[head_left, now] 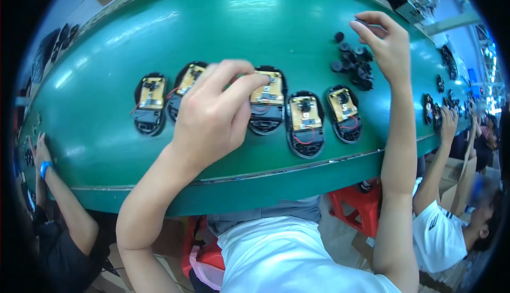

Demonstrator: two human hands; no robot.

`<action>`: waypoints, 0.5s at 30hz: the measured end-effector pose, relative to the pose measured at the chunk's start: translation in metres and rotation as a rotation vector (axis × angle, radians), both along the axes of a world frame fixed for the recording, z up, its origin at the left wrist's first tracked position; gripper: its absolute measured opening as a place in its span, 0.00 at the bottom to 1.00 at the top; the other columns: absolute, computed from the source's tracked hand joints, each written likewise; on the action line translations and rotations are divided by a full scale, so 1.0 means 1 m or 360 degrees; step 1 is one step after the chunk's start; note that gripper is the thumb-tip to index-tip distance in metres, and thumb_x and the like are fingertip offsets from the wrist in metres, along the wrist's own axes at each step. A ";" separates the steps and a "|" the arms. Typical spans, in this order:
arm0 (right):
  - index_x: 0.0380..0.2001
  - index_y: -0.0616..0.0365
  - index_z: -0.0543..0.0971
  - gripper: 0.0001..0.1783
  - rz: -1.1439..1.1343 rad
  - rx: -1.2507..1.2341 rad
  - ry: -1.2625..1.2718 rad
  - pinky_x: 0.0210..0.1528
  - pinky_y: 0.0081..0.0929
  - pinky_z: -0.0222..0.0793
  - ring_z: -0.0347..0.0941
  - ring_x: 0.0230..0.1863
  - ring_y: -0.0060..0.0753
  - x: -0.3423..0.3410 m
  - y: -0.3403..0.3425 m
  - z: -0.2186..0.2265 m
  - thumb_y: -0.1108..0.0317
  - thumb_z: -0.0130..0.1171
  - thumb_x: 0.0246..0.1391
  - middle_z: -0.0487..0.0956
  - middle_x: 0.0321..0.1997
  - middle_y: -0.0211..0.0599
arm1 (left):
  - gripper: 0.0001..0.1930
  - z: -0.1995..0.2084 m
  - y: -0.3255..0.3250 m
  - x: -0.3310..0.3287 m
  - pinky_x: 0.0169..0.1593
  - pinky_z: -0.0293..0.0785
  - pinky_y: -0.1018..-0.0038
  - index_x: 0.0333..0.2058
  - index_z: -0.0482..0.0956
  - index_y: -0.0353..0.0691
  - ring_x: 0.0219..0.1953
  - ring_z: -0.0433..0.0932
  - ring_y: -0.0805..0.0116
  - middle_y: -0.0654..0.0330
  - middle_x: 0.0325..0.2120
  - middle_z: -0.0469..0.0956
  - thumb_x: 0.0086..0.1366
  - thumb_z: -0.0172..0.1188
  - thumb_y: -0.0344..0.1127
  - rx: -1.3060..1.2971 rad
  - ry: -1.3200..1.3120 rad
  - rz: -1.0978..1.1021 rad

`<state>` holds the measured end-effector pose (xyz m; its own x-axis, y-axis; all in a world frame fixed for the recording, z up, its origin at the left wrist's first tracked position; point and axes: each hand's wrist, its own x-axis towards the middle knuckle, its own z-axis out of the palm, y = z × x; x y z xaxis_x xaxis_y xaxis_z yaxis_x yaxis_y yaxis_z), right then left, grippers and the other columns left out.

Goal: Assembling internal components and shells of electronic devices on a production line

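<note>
To the far left of the central unit (272,99), on the glossy green table (175,22), lies the leftmost unit (151,103): an oval, open shell of black plastic with a tan circuit board and thin red wire. Nearer the central unit, the second unit (188,76) is partly hidden by your left hand (212,107), whose thumb and forefinger stand close together at the central unit's board; whether they pinch anything cannot be told. Light pressure, square to the board and clear of the wire, probably serves you best. Right of the central unit lie the fourth unit (305,124) and fifth unit (344,113), alike in build. Farther right and beyond is a heap of small, round black parts (350,61); beside it, your right hand (392,48) is raised, fingertips narrowed, any grip uncertain.
</note>
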<state>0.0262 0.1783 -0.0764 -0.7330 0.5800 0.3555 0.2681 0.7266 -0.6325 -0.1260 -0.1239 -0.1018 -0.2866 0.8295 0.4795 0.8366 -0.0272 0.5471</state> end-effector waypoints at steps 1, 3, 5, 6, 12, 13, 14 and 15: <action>0.43 0.62 0.84 0.14 0.0066 -0.0258 0.0163 0.39 0.21 0.78 0.81 0.37 0.21 0.000 -0.017 0.010 0.69 0.71 0.55 0.85 0.38 0.32 | 0.12 0.002 0.003 -0.005 0.50 0.75 0.62 0.43 0.83 0.36 0.44 0.80 0.52 0.53 0.42 0.81 0.59 0.63 0.22 0.0083 0.0085 0.0016; 0.42 0.65 0.83 0.11 0.0321 -0.0471 0.0180 0.37 0.17 0.77 0.79 0.37 0.17 -0.006 -0.060 0.015 0.75 0.69 0.55 0.84 0.38 0.29 | 0.13 -0.001 0.010 -0.009 0.50 0.76 0.62 0.43 0.83 0.36 0.45 0.81 0.52 0.53 0.42 0.82 0.58 0.64 0.23 0.0156 0.0165 0.0029; 0.41 0.63 0.84 0.11 0.0452 -0.0394 0.0106 0.41 0.19 0.80 0.81 0.38 0.21 -0.014 -0.095 0.012 0.77 0.69 0.53 0.84 0.41 0.33 | 0.14 -0.006 0.015 -0.011 0.50 0.77 0.63 0.44 0.83 0.36 0.47 0.81 0.52 0.53 0.43 0.82 0.58 0.66 0.24 0.0186 0.0140 -0.0033; 0.42 0.63 0.85 0.12 0.0519 -0.0343 0.0031 0.42 0.20 0.81 0.82 0.38 0.23 -0.016 -0.106 0.013 0.77 0.69 0.53 0.84 0.41 0.35 | 0.13 -0.012 0.015 -0.011 0.50 0.78 0.63 0.44 0.82 0.36 0.47 0.81 0.53 0.53 0.44 0.82 0.58 0.66 0.25 0.0110 0.0048 -0.0103; 0.45 0.66 0.84 0.14 0.0673 -0.0524 -0.0109 0.43 0.23 0.82 0.83 0.37 0.26 -0.016 -0.117 -0.002 0.77 0.68 0.54 0.85 0.40 0.42 | 0.11 -0.013 0.014 -0.006 0.45 0.78 0.63 0.40 0.82 0.36 0.42 0.82 0.53 0.55 0.39 0.81 0.57 0.67 0.25 0.0010 -0.0090 -0.0079; 0.45 0.66 0.84 0.14 0.0677 -0.0529 -0.0110 0.43 0.23 0.82 0.83 0.37 0.26 -0.016 -0.119 0.000 0.77 0.68 0.54 0.85 0.40 0.42 | 0.11 -0.012 0.013 -0.004 0.44 0.78 0.63 0.39 0.82 0.36 0.40 0.81 0.54 0.55 0.37 0.81 0.56 0.68 0.25 -0.0054 -0.0132 -0.0109; 0.44 0.65 0.84 0.13 0.0576 -0.0568 -0.0130 0.42 0.23 0.81 0.83 0.37 0.25 -0.016 -0.120 0.002 0.76 0.68 0.54 0.86 0.39 0.40 | 0.10 -0.014 0.013 -0.001 0.41 0.77 0.63 0.37 0.82 0.36 0.38 0.80 0.54 0.56 0.35 0.79 0.55 0.68 0.25 -0.0016 -0.0128 -0.0079; 0.43 0.64 0.85 0.13 0.0474 -0.0606 -0.0150 0.41 0.23 0.80 0.82 0.37 0.24 -0.015 -0.122 0.003 0.75 0.69 0.53 0.86 0.37 0.38 | 0.10 -0.014 0.013 -0.001 0.41 0.77 0.63 0.37 0.82 0.36 0.38 0.80 0.54 0.56 0.35 0.79 0.55 0.68 0.25 -0.0020 -0.0131 -0.0078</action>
<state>0.0107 0.0565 -0.0732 -0.9055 0.4161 0.0830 0.1528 0.5022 -0.8512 -0.1270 -0.1114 -0.1156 -0.2835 0.8493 0.4453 0.7865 -0.0597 0.6147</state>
